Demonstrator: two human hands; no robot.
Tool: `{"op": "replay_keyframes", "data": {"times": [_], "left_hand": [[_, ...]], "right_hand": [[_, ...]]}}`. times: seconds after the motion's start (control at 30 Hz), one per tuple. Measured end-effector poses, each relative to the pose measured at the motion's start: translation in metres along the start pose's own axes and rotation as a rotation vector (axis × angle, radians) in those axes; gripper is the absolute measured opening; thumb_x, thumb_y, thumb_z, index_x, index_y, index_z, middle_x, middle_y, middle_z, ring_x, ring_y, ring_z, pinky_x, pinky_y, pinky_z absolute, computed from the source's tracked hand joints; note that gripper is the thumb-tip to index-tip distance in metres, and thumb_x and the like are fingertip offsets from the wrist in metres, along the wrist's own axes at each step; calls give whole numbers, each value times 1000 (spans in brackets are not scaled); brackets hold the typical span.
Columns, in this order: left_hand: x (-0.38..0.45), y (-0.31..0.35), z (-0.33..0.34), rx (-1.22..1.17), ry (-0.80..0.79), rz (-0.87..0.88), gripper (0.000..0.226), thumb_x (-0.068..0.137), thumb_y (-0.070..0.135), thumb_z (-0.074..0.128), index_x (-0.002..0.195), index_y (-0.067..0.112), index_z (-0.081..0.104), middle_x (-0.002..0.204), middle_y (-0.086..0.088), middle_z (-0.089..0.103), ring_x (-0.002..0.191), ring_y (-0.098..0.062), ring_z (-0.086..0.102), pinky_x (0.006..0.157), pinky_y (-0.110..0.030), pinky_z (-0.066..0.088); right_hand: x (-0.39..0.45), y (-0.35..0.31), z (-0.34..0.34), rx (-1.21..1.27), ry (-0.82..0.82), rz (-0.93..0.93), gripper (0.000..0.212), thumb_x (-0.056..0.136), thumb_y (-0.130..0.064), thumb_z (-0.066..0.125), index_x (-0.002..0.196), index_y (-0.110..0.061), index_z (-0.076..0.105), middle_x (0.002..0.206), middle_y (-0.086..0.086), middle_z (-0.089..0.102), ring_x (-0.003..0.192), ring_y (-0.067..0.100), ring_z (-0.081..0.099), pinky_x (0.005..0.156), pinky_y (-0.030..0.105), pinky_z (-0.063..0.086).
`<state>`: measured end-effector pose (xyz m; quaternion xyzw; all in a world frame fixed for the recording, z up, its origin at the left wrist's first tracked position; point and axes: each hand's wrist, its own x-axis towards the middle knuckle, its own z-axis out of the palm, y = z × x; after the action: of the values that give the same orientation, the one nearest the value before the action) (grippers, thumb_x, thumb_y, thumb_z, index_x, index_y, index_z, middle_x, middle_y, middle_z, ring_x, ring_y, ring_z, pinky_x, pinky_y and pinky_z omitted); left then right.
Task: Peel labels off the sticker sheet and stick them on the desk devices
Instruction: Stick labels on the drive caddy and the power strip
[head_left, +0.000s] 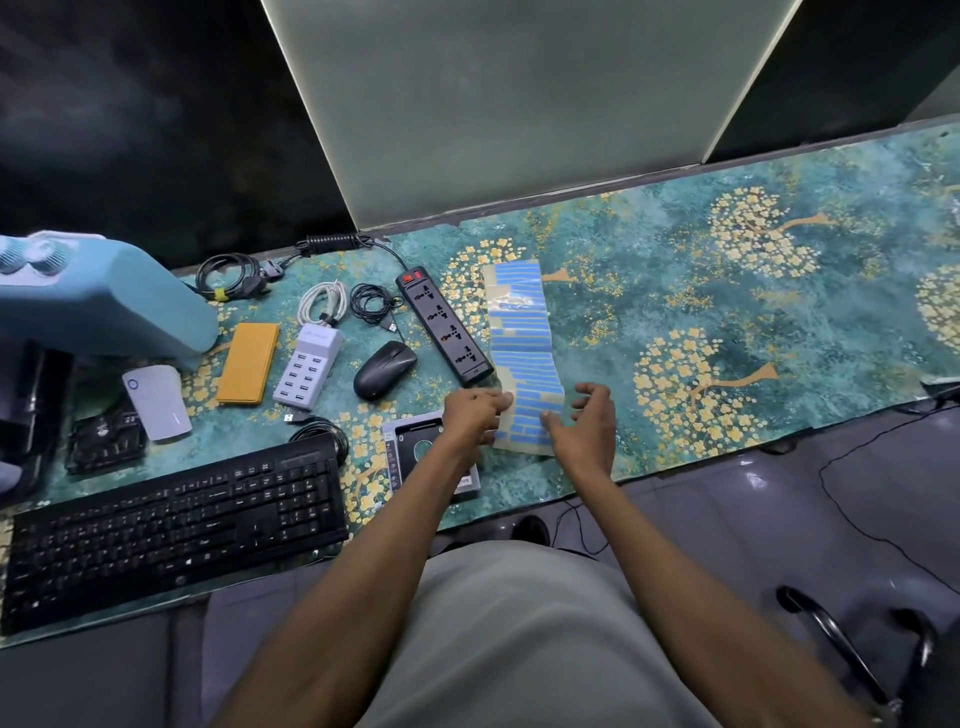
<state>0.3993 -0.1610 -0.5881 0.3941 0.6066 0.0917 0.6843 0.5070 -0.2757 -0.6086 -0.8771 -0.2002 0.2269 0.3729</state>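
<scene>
so the sticker sheet (524, 353) lies on the worktop (727, 322) with its long axis running away from the fingers, left hand (470, 413) pinching its near-left edge, right hand (587, 423) spread open just over the near-right corner, both equally close.

Sticker sheet (524, 353) glossy paper; mouse (384, 369) matt plastic; keyboard (171, 530) matt plastic.

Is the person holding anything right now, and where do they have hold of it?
The left hand pinches the sticker sheet at its near left edge; the right hand hovers open beside it.
</scene>
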Motion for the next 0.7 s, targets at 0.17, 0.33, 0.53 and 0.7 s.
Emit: {"op": "replay_keyframes", "data": {"times": [0.17, 0.33, 0.53, 0.7], "left_hand": [[0, 2, 4, -72, 27, -24, 10, 88, 12, 78, 96, 9, 76, 92, -13, 74, 77, -26, 64, 59, -30, 52], [-1, 0, 9, -74, 46, -49, 18, 86, 15, 80, 102, 7, 77, 85, -9, 70, 75, -23, 58, 57, -30, 49], [-5, -1, 15, -30, 49, -13, 16, 85, 15, 82, 98, 7, 78, 92, -10, 75, 81, -23, 68, 58, -33, 52], [-8, -4, 17, -27, 43, 33, 14, 82, 13, 84, 91, 5, 78, 91, -12, 77, 81, -27, 70, 55, -34, 56]], "right_hand": [[-12, -9, -1, 30, -210, -293, 25, 74, -13, 84, 92, -16, 66, 85, 1, 67, 72, 15, 63, 67, 25, 52], [-23, -7, -6, 92, -325, -337, 27, 72, -20, 86, 92, -15, 69, 80, 1, 71, 73, 13, 69, 71, 27, 59], [-26, -10, -12, 37, -269, -338, 34, 72, -36, 89, 89, -17, 66, 76, -6, 70, 69, 7, 68, 70, 27, 59], [-29, -18, -16, -199, -191, -461, 23, 75, -37, 72, 85, -22, 57, 68, -6, 65, 62, 17, 63, 60, 38, 54]]}}
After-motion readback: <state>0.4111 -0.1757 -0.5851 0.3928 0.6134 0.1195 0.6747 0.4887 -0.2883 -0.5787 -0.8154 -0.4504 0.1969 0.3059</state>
